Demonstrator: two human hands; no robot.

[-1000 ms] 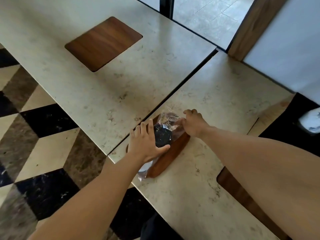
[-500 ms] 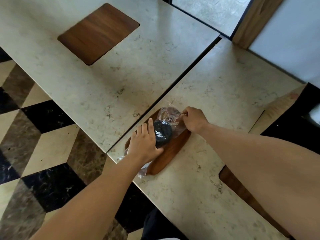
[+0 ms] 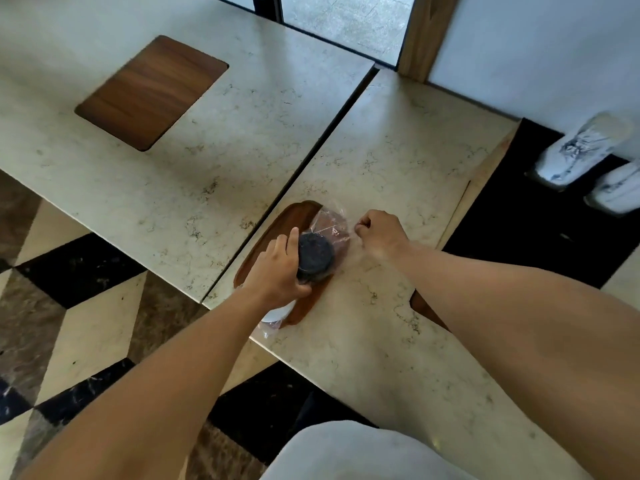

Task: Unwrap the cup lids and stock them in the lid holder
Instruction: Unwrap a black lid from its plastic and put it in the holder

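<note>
A stack of black cup lids (image 3: 316, 255) in a clear plastic wrapper (image 3: 333, 226) lies over a brown wooden inset (image 3: 294, 216) near the counter's left edge. My left hand (image 3: 278, 269) is closed around the side of the stack, thumb up beside the top lid. My right hand (image 3: 379, 233) pinches the loose end of the wrapper, stretched to the right of the stack. White lids (image 3: 277, 312) show below my left hand, still inside the wrapper.
The beige stone counter (image 3: 398, 161) meets a second counter (image 3: 242, 126) along a dark seam. A rectangular wooden inset (image 3: 152, 91) sits on the far one. Wrapped white cup stacks (image 3: 585, 147) stand in a dark recess at right. Checkered floor lies at left.
My right hand has pulled the wrapper end farther right, away from the stack. The black top lid now shows more openly. My left hand keeps its hold.
</note>
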